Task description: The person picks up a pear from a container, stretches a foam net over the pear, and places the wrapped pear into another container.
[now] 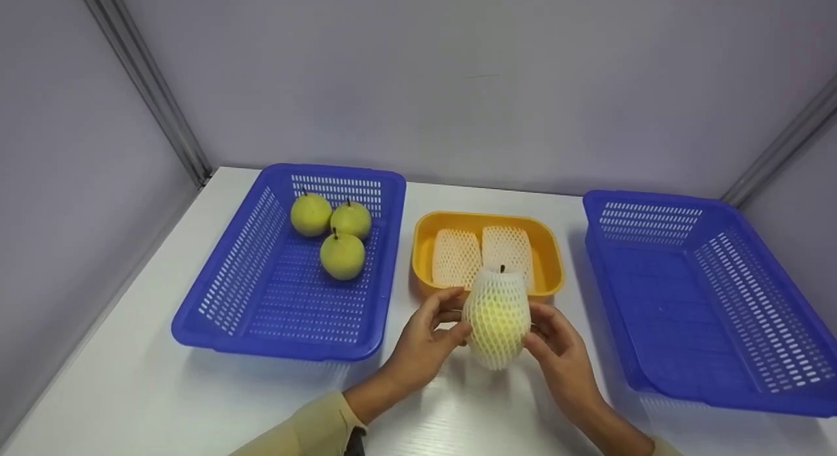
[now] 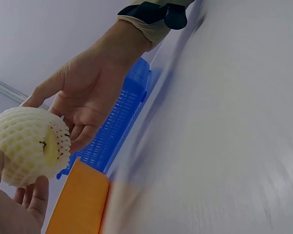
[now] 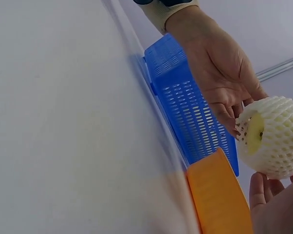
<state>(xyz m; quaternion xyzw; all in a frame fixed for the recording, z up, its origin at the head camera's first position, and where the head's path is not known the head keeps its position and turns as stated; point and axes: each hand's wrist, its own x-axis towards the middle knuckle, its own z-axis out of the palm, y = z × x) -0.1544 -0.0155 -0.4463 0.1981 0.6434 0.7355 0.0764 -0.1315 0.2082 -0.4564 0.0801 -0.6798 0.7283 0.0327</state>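
A pear in a white foam net sleeve [image 1: 497,318] is held up over the table's front part, stem upward. My left hand [image 1: 418,348] holds it from the left with thumb and fingertips, and my right hand [image 1: 565,364] does the same from the right. The stem tip pokes out of the sleeve's narrow top. From below, both wrist views show the pear's bare base [image 2: 50,146] through the sleeve's lower opening. Just behind stands a yellow basin [image 1: 548,256] with two flattened foam sleeves, a left one [image 1: 456,260] and a right one [image 1: 509,243].
At the left, a blue perforated basket [image 1: 274,348] holds three bare pears [image 1: 342,256]. A second blue basket [image 1: 660,312] sits at the right with bare floor showing. White table [image 1: 431,417] lies beneath, grey panels [image 1: 458,103] rise behind and at the sides.
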